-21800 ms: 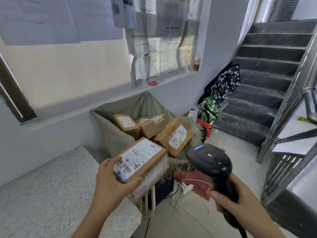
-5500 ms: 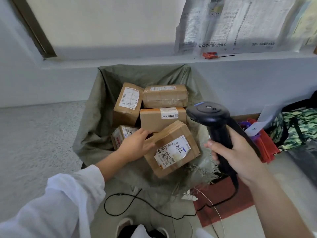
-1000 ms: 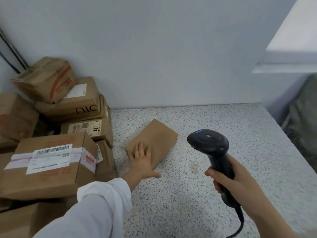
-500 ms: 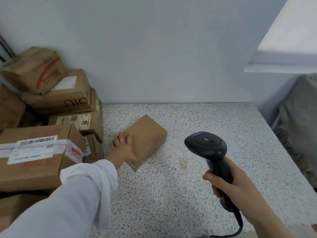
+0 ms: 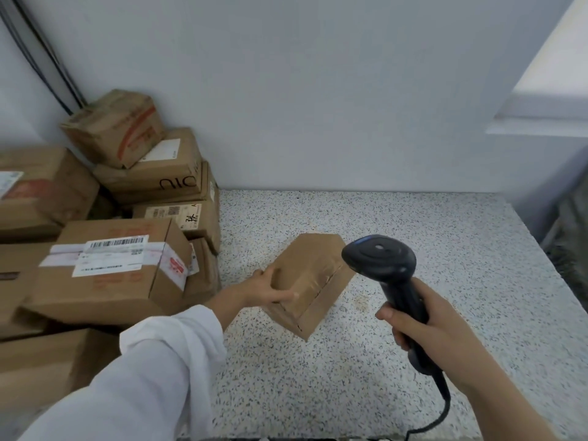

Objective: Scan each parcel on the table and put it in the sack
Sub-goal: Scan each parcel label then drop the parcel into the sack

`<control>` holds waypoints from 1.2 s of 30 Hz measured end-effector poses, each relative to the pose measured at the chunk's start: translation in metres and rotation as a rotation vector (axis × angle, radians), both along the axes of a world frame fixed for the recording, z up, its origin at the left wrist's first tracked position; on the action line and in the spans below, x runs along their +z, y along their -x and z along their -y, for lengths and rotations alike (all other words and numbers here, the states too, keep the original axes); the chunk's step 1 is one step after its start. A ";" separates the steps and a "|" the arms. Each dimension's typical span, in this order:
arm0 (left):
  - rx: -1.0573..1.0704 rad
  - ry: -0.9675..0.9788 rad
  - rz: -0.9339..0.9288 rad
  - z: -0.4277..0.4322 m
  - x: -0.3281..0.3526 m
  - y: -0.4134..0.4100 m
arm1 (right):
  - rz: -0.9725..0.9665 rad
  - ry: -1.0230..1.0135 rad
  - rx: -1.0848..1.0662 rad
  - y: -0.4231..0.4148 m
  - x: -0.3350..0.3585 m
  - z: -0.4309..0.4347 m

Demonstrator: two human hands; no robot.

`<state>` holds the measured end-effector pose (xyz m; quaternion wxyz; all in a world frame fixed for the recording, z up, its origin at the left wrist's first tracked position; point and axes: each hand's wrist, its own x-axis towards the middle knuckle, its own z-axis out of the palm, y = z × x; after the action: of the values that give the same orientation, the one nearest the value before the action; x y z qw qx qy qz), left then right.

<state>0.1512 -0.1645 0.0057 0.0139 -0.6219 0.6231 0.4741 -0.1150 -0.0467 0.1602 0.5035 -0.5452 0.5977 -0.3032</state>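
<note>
A small brown cardboard parcel (image 5: pixel 313 281) is tilted up off the speckled table (image 5: pixel 445 249), taped side toward me, no label showing. My left hand (image 5: pixel 270 289) grips its left end, thumb on the near face. My right hand (image 5: pixel 420 323) holds a black barcode scanner (image 5: pixel 381 265) by the handle, its head just right of the parcel. A strip of the grey-green sack (image 5: pixel 572 237) shows at the right edge.
Several stacked cardboard parcels (image 5: pixel 105 249) fill the table's left side against the wall, one with a white barcode label. The scanner's cable (image 5: pixel 442 405) trails off the front edge. A grey wall stands behind the table.
My left hand has gone from lying flat on the parcel to gripping its end and lifting it, tipping it toward me. The scanner hand stays about where it was.
</note>
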 end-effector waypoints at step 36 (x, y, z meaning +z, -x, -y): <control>0.007 0.447 0.197 0.007 0.018 -0.004 | 0.007 -0.029 0.015 0.004 -0.006 0.005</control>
<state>0.1550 -0.1711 0.0239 -0.0651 -0.6549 0.7060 0.2615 -0.1191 -0.0516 0.1542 0.5158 -0.5412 0.5962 -0.2927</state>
